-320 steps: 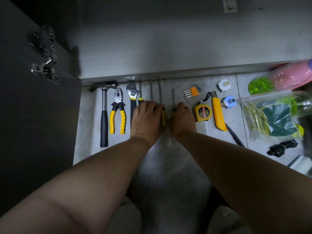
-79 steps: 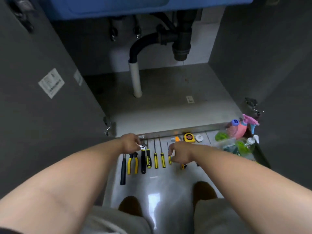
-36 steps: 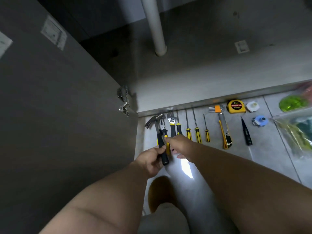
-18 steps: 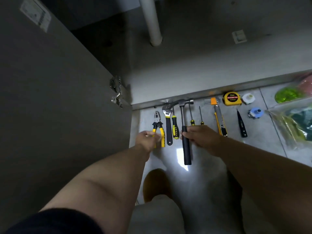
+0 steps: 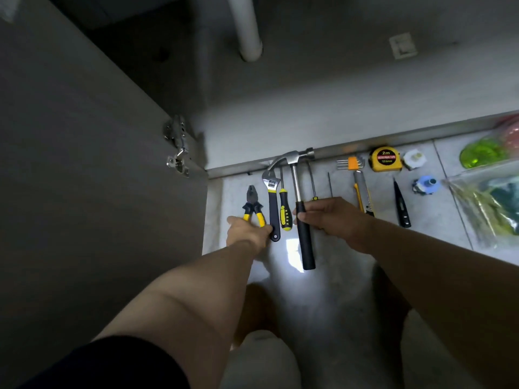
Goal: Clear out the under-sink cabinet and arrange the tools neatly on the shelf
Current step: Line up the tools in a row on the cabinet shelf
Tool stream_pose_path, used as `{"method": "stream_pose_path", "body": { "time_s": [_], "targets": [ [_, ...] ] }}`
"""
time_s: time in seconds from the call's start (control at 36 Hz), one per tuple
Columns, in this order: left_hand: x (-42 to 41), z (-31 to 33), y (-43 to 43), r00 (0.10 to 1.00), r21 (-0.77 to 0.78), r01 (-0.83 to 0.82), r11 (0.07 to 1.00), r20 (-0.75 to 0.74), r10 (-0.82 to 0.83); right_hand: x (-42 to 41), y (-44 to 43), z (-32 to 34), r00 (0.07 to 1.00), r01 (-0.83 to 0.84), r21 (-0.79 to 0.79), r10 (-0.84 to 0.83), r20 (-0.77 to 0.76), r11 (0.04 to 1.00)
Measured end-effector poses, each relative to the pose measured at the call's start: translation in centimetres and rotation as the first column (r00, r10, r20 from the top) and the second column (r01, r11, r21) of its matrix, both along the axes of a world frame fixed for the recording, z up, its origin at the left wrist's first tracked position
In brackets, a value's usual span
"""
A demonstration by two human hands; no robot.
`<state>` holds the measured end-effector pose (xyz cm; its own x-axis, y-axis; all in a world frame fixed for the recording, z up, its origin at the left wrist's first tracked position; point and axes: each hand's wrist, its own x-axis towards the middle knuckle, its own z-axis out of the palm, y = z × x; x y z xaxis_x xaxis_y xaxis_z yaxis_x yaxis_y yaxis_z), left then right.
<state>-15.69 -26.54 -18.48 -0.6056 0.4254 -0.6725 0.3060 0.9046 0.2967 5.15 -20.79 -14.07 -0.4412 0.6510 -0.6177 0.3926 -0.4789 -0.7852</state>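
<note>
- Right hand (image 5: 334,220): we have it closed around the upper part of the black grip of the claw hammer (image 5: 300,209), whose steel head lies up against the metal edge strip of the cabinet (image 5: 393,140).
- Left hand (image 5: 248,230): we have its fingers pinched on the yellow handles of the combination pliers (image 5: 252,204), at the left end of the row on the floor tiles (image 5: 429,220).
- Row between the hands: adjustable wrench (image 5: 271,197), then a yellow-and-black screwdriver (image 5: 285,211), each just beside the next.
- Right of the hammer: two thin screwdriver shafts, handles hidden under our right hand; utility knife (image 5: 363,196); hex key set (image 5: 351,163); black probe-like tool (image 5: 401,206), type unclear.
- Risk, hammer: we judge it the heaviest piece; swinging it sideways could sweep the slim screwdrivers and knock the row askew.
- Risk, pliers: sliding them right could nudge the wrench, since the gap is slight.
- Risk, overall: the tools lie on the floor, not yet on the cabinet shelf (image 5: 323,102); carrying several at once invites a drop onto tile.
- Writing: tape measure (image 5: 385,159) reads "2m"; the smaller line beneath is too blurred to read.
- White label on the shelf (image 5: 402,46): text illegible.
</note>
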Motion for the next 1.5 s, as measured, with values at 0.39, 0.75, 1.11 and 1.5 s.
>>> {"method": "stream_pose_path", "body": {
  "time_s": [0.39, 0.75, 1.11, 1.5],
  "targets": [
    [5.9, 14.5, 1.0, 0.755, 0.194, -0.426, 0.884, 0.615, 0.229, 1.5, 1.2, 12.6, 0.976, -0.013, 0.142, -0.018, 0.216, 0.99],
    [10.1, 28.3, 0.8, 0.486, 0.433, -0.239, 0.869, 0.828, -0.28, 5.2, 2.4, 28.3, 0.97, 0.212, 0.211, -0.231, 0.071, 0.954],
    [11.1, 32.0, 0.8, 0.646, 0.722, -0.059, 0.689, 0.554, -0.525, 3.1, 1.5, 30.7, 0.927, 0.368, 0.059, -0.361, -0.107, 0.928],
    [6.2, 26.1, 4.3, 0.874, 0.708, -0.035, 0.705, 0.364, -0.322, -4.3, 5.0, 25.3, 0.826, 0.435, -0.163, -0.465, -0.318, 0.885]
  ]
}}
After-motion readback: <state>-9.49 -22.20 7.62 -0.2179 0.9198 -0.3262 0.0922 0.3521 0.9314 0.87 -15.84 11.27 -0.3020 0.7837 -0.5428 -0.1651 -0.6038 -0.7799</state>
